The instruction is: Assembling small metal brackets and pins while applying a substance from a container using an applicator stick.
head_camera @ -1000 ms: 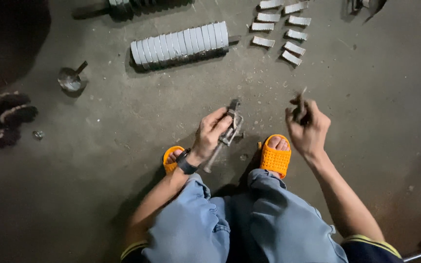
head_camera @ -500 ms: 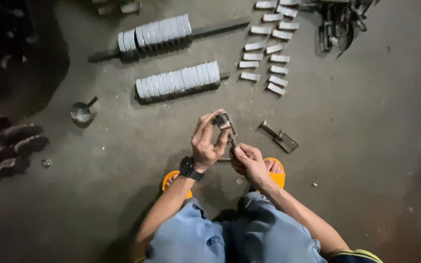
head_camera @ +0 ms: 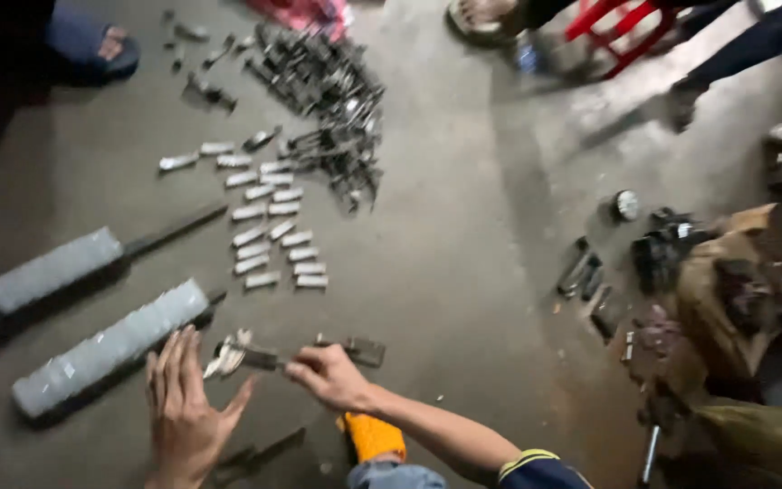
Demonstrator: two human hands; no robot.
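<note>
While the right hand pinches the stiff, heavy-looking grey metal clamp tool mid-shaft just above the concrete floor, the left hand hovers splayed, empty, beside its jaw end

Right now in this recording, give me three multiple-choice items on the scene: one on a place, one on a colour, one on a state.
1. Where do the small silver bars lie?
A. in rows on the floor
B. stacked on a red stool
C. in the left hand

2. What colour is the sandal?
A. blue
B. orange
C. white

3. How is the left hand?
A. clenched in a fist
B. gripping a grey roll
C. open, fingers spread

Key: 1 A, the bars lie in rows on the concrete between the grey rolls and the dark scrap pile. 2 B, the sandal under the right arm is orange. 3 C, the left hand is spread open beside the metal tool that the right hand grips.
</note>
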